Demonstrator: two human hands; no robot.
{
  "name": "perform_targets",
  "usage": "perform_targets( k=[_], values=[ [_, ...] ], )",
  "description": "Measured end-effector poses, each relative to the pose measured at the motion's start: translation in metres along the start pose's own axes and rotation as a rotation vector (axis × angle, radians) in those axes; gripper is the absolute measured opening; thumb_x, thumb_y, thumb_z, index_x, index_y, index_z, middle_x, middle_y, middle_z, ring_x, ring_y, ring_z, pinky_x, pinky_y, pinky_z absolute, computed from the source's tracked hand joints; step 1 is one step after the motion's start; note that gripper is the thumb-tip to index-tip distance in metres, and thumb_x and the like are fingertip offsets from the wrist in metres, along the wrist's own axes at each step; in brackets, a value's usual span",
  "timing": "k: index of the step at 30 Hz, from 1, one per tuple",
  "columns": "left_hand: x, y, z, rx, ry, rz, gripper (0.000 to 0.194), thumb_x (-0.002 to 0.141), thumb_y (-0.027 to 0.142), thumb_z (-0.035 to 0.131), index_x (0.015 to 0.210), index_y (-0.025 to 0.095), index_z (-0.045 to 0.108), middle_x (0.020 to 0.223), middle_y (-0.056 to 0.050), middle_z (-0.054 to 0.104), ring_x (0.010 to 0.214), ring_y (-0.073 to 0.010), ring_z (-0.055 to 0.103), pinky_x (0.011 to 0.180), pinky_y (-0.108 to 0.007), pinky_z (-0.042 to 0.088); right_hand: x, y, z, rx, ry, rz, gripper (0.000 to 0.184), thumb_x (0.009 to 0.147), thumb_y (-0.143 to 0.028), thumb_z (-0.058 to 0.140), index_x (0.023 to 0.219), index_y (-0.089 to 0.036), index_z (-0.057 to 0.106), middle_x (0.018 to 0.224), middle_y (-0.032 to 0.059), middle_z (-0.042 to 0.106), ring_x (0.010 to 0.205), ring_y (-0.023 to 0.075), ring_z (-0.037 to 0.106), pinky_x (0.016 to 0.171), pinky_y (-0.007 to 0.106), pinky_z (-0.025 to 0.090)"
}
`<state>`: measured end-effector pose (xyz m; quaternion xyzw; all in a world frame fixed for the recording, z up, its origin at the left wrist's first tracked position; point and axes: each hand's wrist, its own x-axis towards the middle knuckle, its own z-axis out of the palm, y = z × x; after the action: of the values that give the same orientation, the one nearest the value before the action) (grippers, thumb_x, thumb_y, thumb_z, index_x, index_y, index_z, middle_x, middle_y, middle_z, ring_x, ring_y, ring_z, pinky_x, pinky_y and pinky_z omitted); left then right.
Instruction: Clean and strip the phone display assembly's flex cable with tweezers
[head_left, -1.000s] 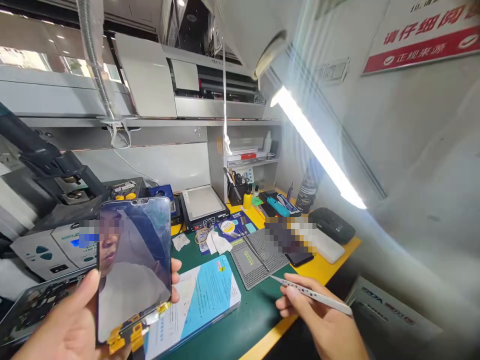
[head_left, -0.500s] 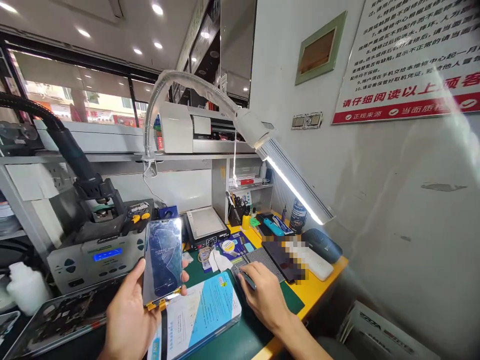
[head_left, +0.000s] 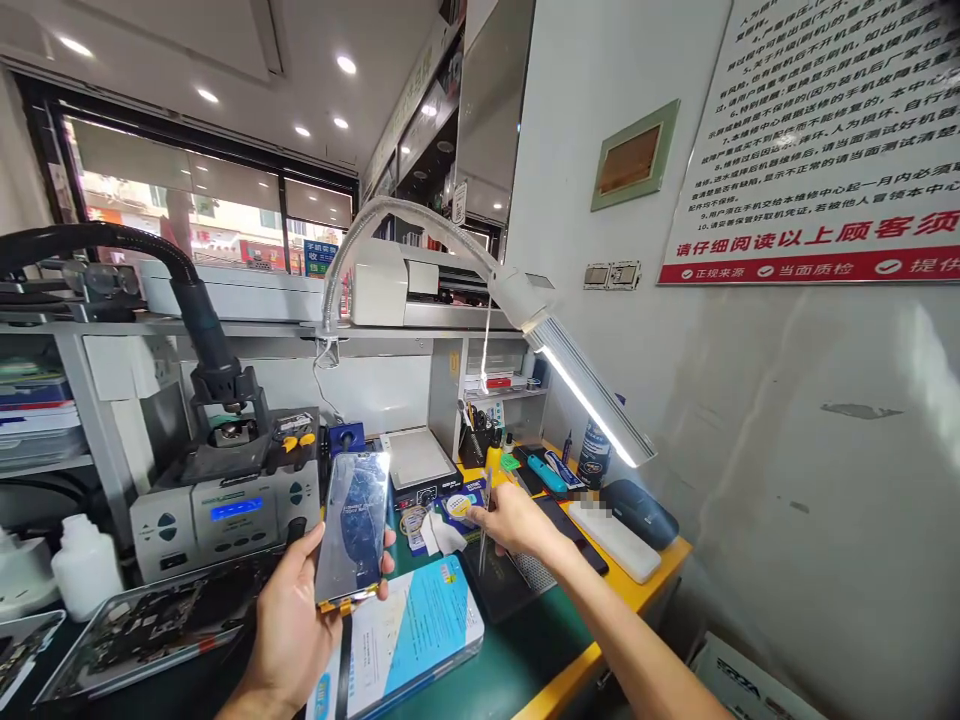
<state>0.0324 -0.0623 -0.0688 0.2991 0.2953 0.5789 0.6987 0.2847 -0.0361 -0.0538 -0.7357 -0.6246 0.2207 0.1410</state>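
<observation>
My left hand [head_left: 289, 620] is closed around a phone screen panel [head_left: 352, 530] with a cracked, reflective glass face and yellow flex tabs at its lower end, held upright above the green mat [head_left: 517, 650]. My right hand [head_left: 510, 522] reaches forward over the grey ribbed work pad [head_left: 517, 585], its fingers pinched on a thin metal tool [head_left: 484, 535] that hangs down towards the pad. It looks like tweezers, but I cannot be sure.
A blue and white box [head_left: 409, 635] lies below the panel. A tray of phone parts [head_left: 142, 630], a white bottle [head_left: 86, 565] and a grey rework station [head_left: 225, 505] stand at left. Behind are a heating plate [head_left: 411, 458], a gooseneck lamp [head_left: 592, 405] and a white case [head_left: 615, 527].
My right hand set down the white pen-like tool, moved forward over the grey pad and now pinches a thin metal tool. The panel in my left hand is held farther from the camera.
</observation>
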Motion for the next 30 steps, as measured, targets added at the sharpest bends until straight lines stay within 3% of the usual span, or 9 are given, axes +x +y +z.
perform_targets(
  k=[3,5,12,15,18,24,30],
  values=[
    [0.002,-0.001,0.003,0.011,0.015,-0.014,0.045,0.083,0.036,0.064,0.116,0.007,0.069,0.094,-0.017,0.079,0.07,-0.0339,0.073,0.056,-0.045,0.062,0.017,-0.006,-0.005,-0.015,-0.186,0.085,0.027,0.1,-0.034,0.067,0.121,-0.017,0.065,0.118,0.0072,0.07,0.094,0.0224,0.071,0.079,0.041,0.062],
    [0.004,-0.002,0.002,0.017,0.027,-0.028,0.046,0.083,0.038,0.063,0.115,0.005,0.069,0.094,-0.018,0.078,0.068,-0.0331,0.072,0.056,-0.045,0.062,0.025,-0.005,-0.005,-0.034,-0.232,0.127,0.027,0.099,-0.033,0.068,0.121,-0.018,0.065,0.119,0.0075,0.069,0.095,0.0223,0.071,0.08,0.041,0.062],
    [0.003,-0.005,-0.001,0.013,0.071,-0.074,0.051,0.083,0.04,0.065,0.116,0.002,0.068,0.094,-0.022,0.078,0.068,-0.0358,0.072,0.058,-0.048,0.062,0.022,0.029,-0.021,-0.075,-0.137,0.169,0.03,0.1,-0.035,0.067,0.124,-0.018,0.064,0.125,0.009,0.067,0.103,0.0251,0.069,0.087,0.045,0.06],
    [0.002,-0.009,0.002,-0.006,0.067,-0.073,0.044,0.087,0.038,0.06,0.111,0.003,0.07,0.094,-0.022,0.077,0.07,-0.0348,0.071,0.057,-0.047,0.06,0.014,0.042,-0.009,-0.084,-0.192,0.198,0.029,0.099,-0.033,0.068,0.122,-0.017,0.065,0.121,0.008,0.068,0.099,0.0237,0.07,0.084,0.044,0.061],
    [0.002,-0.013,0.003,-0.033,0.032,-0.074,0.039,0.09,0.038,0.058,0.109,0.006,0.07,0.093,-0.019,0.078,0.072,-0.0323,0.071,0.056,-0.043,0.058,0.012,0.053,0.009,-0.035,-0.168,0.21,0.029,0.099,-0.033,0.068,0.123,-0.018,0.065,0.124,0.0085,0.068,0.102,0.0246,0.07,0.086,0.045,0.06],
    [0.008,-0.015,0.009,-0.064,-0.015,-0.073,0.039,0.093,0.041,0.054,0.111,0.009,0.066,0.088,-0.016,0.077,0.067,-0.0299,0.072,0.05,-0.04,0.056,0.019,0.073,0.019,0.246,-0.085,0.224,0.03,0.099,-0.033,0.067,0.125,-0.017,0.062,0.117,0.0074,0.069,0.091,0.0217,0.071,0.078,0.041,0.062],
    [0.02,0.006,0.044,-0.027,-0.152,-0.067,0.044,0.096,0.043,0.048,0.124,0.01,0.06,0.082,-0.014,0.076,0.063,-0.0275,0.072,0.05,-0.037,0.055,0.004,0.064,0.007,0.831,-0.012,0.089,0.024,0.102,-0.039,0.062,0.106,-0.016,0.065,0.086,-0.0008,0.068,0.059,0.0117,0.063,0.053,0.026,0.055]
  ],
)
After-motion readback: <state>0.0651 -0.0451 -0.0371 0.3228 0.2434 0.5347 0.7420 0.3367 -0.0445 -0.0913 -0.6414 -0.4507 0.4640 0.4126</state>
